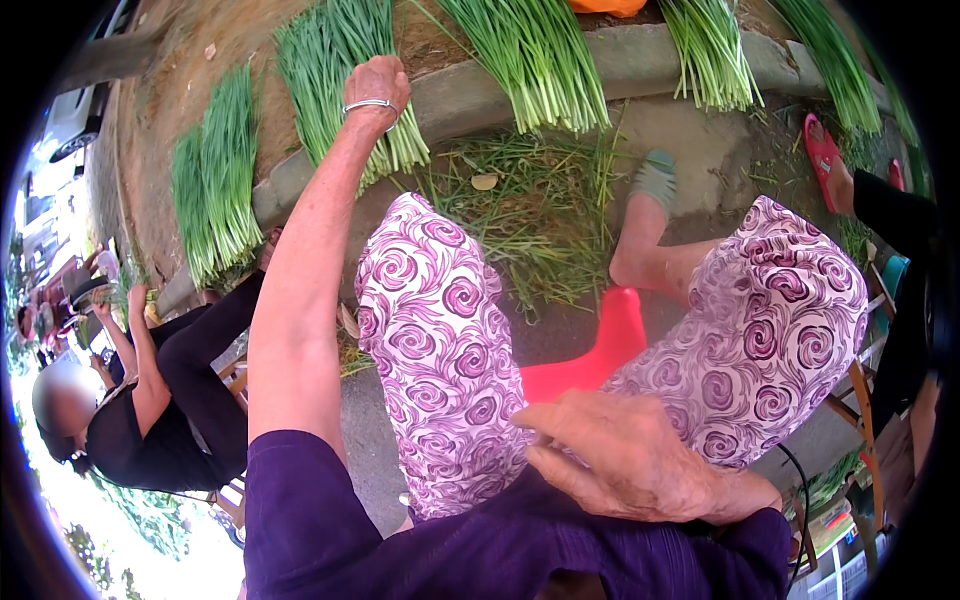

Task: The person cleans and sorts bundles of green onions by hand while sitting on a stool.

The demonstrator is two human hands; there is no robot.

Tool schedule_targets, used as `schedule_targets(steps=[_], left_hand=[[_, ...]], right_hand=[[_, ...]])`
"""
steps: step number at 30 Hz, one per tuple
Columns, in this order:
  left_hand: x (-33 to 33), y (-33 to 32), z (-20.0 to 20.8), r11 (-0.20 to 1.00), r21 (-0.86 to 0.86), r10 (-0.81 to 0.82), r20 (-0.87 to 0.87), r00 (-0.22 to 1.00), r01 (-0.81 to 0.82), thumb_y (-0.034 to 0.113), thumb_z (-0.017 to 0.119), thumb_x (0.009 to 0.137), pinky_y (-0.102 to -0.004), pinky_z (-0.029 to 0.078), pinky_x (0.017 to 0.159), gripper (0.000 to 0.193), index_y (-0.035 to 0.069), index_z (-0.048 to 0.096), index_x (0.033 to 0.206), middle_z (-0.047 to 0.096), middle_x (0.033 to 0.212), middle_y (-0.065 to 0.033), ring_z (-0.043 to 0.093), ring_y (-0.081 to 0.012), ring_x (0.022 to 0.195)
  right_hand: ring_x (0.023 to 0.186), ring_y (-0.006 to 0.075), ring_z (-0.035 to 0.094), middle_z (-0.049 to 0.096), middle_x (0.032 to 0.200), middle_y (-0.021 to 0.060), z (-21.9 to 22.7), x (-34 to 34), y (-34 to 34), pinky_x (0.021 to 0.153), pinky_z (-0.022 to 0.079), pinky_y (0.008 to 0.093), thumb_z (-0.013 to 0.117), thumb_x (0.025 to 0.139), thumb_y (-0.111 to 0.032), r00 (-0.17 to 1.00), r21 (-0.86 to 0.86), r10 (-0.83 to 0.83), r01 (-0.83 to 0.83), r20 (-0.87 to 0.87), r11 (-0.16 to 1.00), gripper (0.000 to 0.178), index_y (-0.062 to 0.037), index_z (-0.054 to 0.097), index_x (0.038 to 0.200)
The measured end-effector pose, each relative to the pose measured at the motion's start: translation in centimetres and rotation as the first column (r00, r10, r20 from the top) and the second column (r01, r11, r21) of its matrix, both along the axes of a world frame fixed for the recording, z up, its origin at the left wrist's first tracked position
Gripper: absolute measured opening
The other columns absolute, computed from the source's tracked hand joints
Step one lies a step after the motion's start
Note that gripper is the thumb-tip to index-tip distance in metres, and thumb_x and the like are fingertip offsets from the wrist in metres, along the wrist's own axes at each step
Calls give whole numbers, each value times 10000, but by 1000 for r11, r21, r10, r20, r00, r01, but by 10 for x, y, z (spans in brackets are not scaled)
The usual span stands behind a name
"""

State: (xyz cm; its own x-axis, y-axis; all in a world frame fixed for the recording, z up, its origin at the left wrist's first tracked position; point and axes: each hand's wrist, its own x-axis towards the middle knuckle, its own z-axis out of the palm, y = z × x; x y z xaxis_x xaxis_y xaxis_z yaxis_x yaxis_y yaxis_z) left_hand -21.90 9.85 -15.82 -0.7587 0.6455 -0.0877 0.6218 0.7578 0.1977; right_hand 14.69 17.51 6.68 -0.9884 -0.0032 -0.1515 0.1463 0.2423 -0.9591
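My left arm is stretched out ahead, and my left hand, with a silvery bangle at the wrist, is closed on a bunch of garlic chives. Its fingers curl down into the green leaves, and their tips are hidden. The pale stem ends of this bunch hang over a stone kerb. Back near my body, my right hand is held above my lap with its fingers slightly apart. Nothing shows in it.
More garlic chive bunches lie along the kerb. Loose trimmings are scattered on the ground between my feet. A red plastic thing is between my knees. A person in black sits at the left; another person's sandalled foot is at the right.
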Motion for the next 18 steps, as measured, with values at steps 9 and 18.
schedule_targets(steps=[9, 18], left_hand=[[5, -8, -21, 973, -186, -110, 154, 982, 138, 170, 516, 766, -443, 489, 771, 233, 46, 680, 875, 642, 818, -221, 623, -384, 811], [41, 77, 39, 960, 195, 7, 705, 709, -203, 230, 604, 839, -255, 479, 491, 279, -6, 656, 980, 638, 707, -83, 585, -128, 554]], right_hand=[[734, 284, 623, 584, 812, 141, 3, 3, 7, 604, 510, 361, 628, 808, -102, 997, 6, 65, -65, 29, 998, 256, 34, 559, 1013], [728, 289, 611, 557, 803, 136, 4, 8, 8, 597, 500, 371, 625, 796, -97, 998, 45, 54, -52, -36, 998, 246, 23, 531, 989]])
